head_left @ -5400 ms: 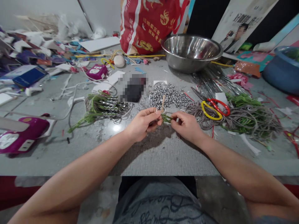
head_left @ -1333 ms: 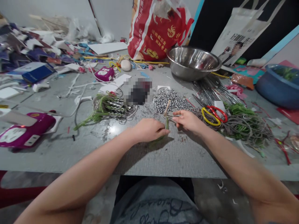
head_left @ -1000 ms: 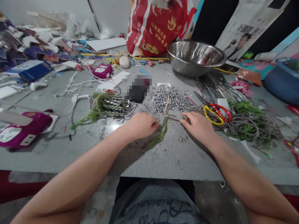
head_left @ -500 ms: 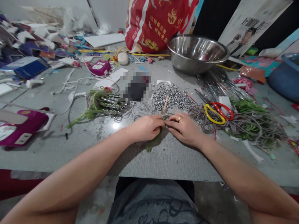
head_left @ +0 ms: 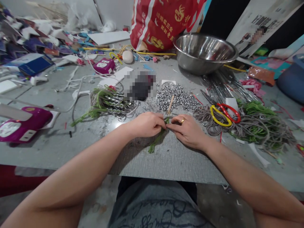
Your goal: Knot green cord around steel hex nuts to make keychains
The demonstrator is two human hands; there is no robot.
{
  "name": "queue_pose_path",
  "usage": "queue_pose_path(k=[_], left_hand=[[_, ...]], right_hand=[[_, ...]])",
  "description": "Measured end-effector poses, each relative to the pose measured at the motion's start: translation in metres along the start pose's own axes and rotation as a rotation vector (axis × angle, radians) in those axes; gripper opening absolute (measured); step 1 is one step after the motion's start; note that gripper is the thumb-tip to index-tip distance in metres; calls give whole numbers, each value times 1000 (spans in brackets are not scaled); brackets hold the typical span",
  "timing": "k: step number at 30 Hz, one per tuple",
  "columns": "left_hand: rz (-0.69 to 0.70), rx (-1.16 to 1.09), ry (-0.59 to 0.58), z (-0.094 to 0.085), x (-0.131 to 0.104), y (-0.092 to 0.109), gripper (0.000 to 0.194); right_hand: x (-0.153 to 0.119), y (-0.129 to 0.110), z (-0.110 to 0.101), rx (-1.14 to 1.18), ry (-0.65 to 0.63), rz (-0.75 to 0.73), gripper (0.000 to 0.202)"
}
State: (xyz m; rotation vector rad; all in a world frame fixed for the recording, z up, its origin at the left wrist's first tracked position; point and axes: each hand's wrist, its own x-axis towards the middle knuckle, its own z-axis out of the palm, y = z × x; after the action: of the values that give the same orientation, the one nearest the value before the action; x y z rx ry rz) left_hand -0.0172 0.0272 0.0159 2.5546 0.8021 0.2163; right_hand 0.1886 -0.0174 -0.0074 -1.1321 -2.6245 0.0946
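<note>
My left hand [head_left: 150,124] and my right hand [head_left: 186,129] meet over the table, fingertips almost touching. Between them is a green cord [head_left: 155,143], its loose end hanging out below my left hand toward the table's front edge. Both hands pinch at the cord; the exact spot is hidden by the fingers. A ring sits on a finger of my right hand. Just beyond the fingertips a thin wooden stick [head_left: 170,104] slants up from the table. Behind it spreads a pile of small silver nuts or beads [head_left: 180,95].
To the right lie scissors [head_left: 220,115] with yellow and red handles on grey and green cords [head_left: 258,122]. Leftward is a bundle of green cords with silver pieces [head_left: 106,103]. A steel bowl [head_left: 206,65], a red bag [head_left: 156,28] and purple power strips [head_left: 26,123] stand around.
The view has shifted slightly. Both hands stay together at the cord, with small finger movements; more of the green cord shows between and below them.
</note>
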Motion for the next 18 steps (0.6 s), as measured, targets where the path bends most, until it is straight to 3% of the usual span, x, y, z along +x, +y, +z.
queue_pose_path(k=[12,18], left_hand=[[-15,3,-19,-1,1,0,32],[-13,21,-87,-4,1,2,28]], right_hand=[[2,0,-1,72,36,-25,31],[0,3,-7,120,-21,-92,26]])
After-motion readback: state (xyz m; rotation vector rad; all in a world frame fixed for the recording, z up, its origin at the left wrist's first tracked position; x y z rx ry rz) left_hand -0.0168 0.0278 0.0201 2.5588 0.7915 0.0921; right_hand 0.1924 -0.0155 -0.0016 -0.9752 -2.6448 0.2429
